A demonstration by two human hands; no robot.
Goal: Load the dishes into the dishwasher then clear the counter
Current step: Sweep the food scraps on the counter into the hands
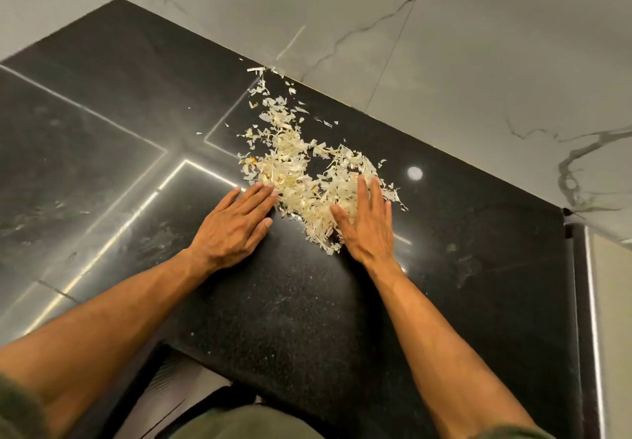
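Here, the pale peelings [301, 171] lie in a loose heap on the black speckled bench [290, 301], toward its far edge. A thinner trail of flakes runs away to where the bench meets the wall [444, 45]. A few stray bits sit apart from the heap on either side.

My left hand [236, 226] lies flat on the bench just left of the heap, palm down. Its fingers [256, 195] are straight and close together, with the tips touching the heap's near left edge. It grasps nothing.

My right hand [367, 223] lies flat too, palm down, on the near right part of the heap. Its fingers [364, 195] are straight over the flakes, with the thumb out toward the left hand, and nothing is pinched or held. The near part of the heap sits between my two hands.

The wall is grey marble-look tile with dark veins. Left of the heap, a dark glossy surface [85, 165] reflects bright strips of light. An olive sleeve [17, 411] shows at the bottom left corner.
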